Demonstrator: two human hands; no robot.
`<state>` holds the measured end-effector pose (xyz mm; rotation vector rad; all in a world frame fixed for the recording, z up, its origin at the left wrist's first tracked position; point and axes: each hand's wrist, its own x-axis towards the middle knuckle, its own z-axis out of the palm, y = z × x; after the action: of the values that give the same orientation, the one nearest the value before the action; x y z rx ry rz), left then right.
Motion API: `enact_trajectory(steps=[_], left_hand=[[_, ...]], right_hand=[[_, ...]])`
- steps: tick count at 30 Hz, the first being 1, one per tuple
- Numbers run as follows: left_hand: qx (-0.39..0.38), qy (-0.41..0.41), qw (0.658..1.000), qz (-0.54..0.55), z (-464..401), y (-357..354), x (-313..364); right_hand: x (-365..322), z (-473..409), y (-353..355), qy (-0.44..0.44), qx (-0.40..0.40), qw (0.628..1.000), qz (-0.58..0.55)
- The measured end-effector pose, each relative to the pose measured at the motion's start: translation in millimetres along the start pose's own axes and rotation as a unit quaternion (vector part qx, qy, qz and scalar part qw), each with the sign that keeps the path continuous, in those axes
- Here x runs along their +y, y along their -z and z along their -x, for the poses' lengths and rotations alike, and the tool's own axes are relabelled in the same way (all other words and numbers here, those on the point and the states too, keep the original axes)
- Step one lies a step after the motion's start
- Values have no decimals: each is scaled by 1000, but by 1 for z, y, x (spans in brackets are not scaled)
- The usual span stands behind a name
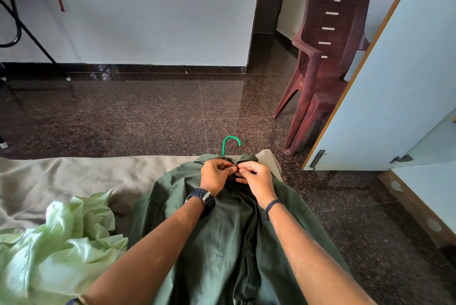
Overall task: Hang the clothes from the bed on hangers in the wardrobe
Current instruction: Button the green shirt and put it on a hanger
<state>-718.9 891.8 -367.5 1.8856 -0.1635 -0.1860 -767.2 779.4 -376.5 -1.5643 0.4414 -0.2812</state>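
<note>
Our fingertips [234, 169] meet at the collar of the dark green shirt [222, 235], curled in tight: the left hand [215, 174] pinches one edge of the placket, the right hand [256, 178] pinches the other, thumbs and forefingers nearly touching. It looks as though we are closing the top button, though the button itself is hidden under the fingers.

To do this well, we should keep both edges flat and level, feed the button through with one thumb while the other hand holds the hole steady, and not tug — a pull here could drag the collar off the hanger's shoulders.

The shirt lies front-up on the bed [61, 176], its hem toward us, with the green hanger hook [230, 143] poking out past the collar over the bed's edge. So the hanger seems to be already inside; one fastened button should keep the shirt from sliding off.

A pale green garment [59, 238] lies crumpled just to the left, not yet hung. The wardrobe door [399, 70] stands open on our right, beside a stack of brown plastic chairs [323, 62].
</note>
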Motion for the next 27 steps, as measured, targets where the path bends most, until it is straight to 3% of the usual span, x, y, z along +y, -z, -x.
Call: enact_trajectory(steps=[7, 15, 27], left_hand=[[33, -5, 997, -63, 0, -8, 3], [5, -17, 994, -110, -7, -9, 2], [-36, -16, 996, -85, -14, -1, -5]], right_hand=[[-2, 0, -3, -12, 7, 1000, -9], [-6, 2, -7, -54, 18, 994, -90], [-6, -1, -12, -3, 47, 999, 7]])
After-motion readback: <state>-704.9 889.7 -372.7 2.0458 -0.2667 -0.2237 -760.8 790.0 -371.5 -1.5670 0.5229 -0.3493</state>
